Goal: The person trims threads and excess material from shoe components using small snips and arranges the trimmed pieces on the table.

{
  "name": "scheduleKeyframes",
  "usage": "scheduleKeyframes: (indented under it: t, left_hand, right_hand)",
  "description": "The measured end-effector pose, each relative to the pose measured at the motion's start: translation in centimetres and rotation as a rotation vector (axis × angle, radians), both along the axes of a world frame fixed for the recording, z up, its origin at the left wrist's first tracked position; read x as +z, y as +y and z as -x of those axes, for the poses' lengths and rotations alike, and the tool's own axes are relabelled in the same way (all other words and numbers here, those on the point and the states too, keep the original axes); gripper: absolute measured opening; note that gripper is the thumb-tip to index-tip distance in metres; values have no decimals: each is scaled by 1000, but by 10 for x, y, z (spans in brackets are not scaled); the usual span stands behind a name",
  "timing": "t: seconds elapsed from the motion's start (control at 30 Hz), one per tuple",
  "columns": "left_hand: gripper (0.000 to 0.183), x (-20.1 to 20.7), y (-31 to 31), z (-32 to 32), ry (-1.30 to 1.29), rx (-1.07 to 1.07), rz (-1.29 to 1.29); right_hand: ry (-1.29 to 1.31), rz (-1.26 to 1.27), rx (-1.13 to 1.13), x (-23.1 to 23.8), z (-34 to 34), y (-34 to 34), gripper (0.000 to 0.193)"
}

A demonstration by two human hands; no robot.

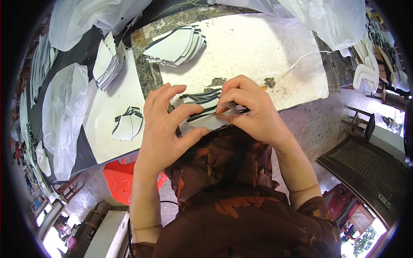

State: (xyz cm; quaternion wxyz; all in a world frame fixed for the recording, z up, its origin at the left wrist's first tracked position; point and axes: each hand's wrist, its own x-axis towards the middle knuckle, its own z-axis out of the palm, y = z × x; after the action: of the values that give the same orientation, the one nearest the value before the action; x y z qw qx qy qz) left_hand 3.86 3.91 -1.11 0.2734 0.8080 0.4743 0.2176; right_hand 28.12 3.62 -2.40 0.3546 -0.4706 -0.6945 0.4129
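Observation:
Near the table's front edge lies a small stack of white cut pieces (208,103) with black strips along their edges. My left hand (161,122) rests at the stack's left side, fingers spread, with the index fingertip on a black-edged piece and the thumb near the front edge. At the stack's right end my right hand (251,107) is closed, thumb and fingers pinched around a small grey pointed piece (233,111). Whether that piece is metal or sheet material I cannot tell. My right fingers hide part of the stack's right end.
A larger pile of white cut pieces (178,45) lies farther back on the white sheet (258,47). To the left are another bundle (107,62), a few black-edged pieces (129,124) and clear plastic (64,120). A red stool (118,180) stands below the table.

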Motion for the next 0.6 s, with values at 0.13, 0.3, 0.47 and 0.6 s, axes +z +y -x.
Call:
scheduleKeyframes:
  t: [0.13,0.3,0.47,0.6]
  left_hand:
    - [28,0,8,6,-10,-44,25]
    - [43,7,19,3,-383,203,376]
    - [36,32,19,3,-503,206,495]
    - [21,35,19,0,-312,70,521]
  right_hand:
    - [35,-1,-24,-5,-1,0,27]
    - [117,20,0,-3,-1,4,21]
    - [311,440,-59,16,1,3,13]
    - [370,576,-25,29,1,4,16]
